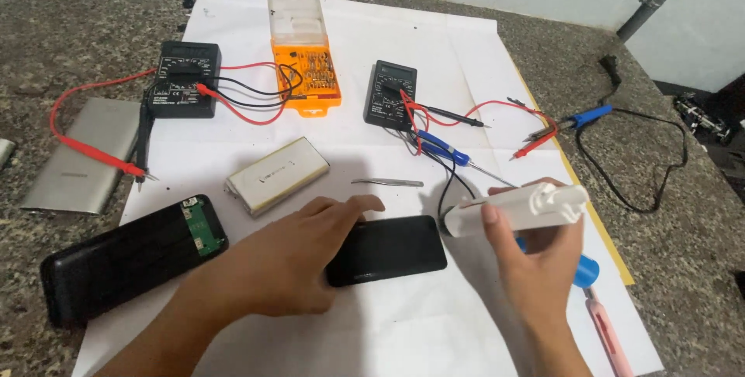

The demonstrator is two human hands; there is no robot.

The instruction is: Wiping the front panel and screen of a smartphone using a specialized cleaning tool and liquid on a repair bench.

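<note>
My right hand (535,260) grips a white plastic casing (516,210) and holds it level above the white paper sheet (403,330). My left hand (291,257) rests with its fingers on the left end of a flat black power bank cover (392,249) lying on the paper. Left of that hand lies an opened black power bank (124,257) with a green circuit board showing at its upper end. A silver flat battery pack (277,174) sits just beyond my left hand. Metal tweezers (386,183) lie beyond the black cover.
Two black multimeters (186,78) (390,93) with red and black leads sit at the back, an orange bit case (304,55) between them. A grey power bank (84,156) lies at far left. Blue-handled tools (442,146) (590,116), a pink tool (609,338) and a black cable (660,159) are at right.
</note>
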